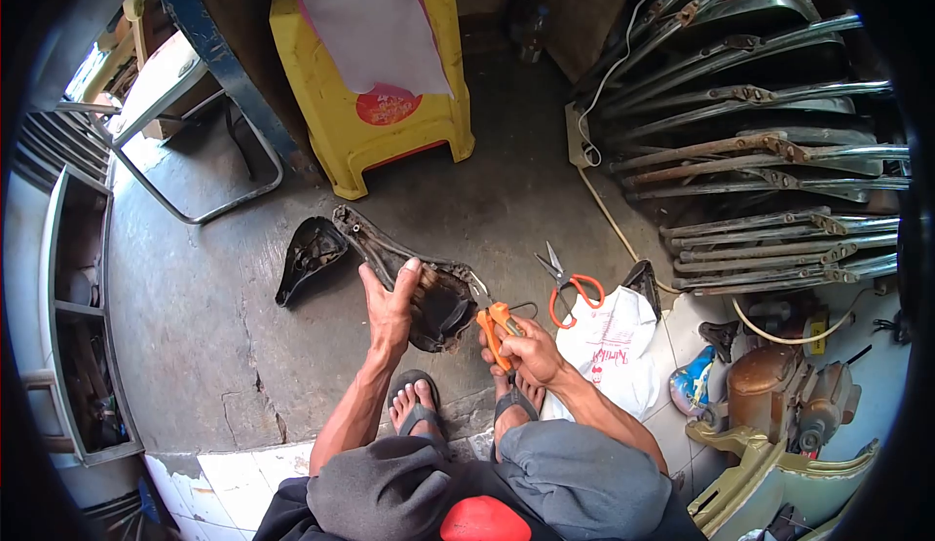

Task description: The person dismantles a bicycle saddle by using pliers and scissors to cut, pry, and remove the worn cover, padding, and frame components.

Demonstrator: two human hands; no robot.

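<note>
A worn, dark vehicle seat [436, 293] is held tilted above the floor before me, its brownish inner side showing. My left hand [390, 309] is closed on its left edge, thumb on top. My right hand [526, 351] grips pliers [495, 332] with orange handles, and their metal jaws meet the seat's right edge. Whether the jaws pinch anything there is too small to tell. Left of the seat, a black hollow triangular shell [312, 257] lies on the floor. Scissors [568, 286] with orange handles lie half open to the right, beside a white plastic bag [609, 341].
A yellow plastic stool [336, 142] with a pale sheet [375, 30] on it stands ahead. Folded metal-framed chairs [760, 151] are stacked at right, near a cable [609, 215]. A brown motor-like machine [765, 385] sits at lower right. A metal-framed chair [200, 215] stands at left.
</note>
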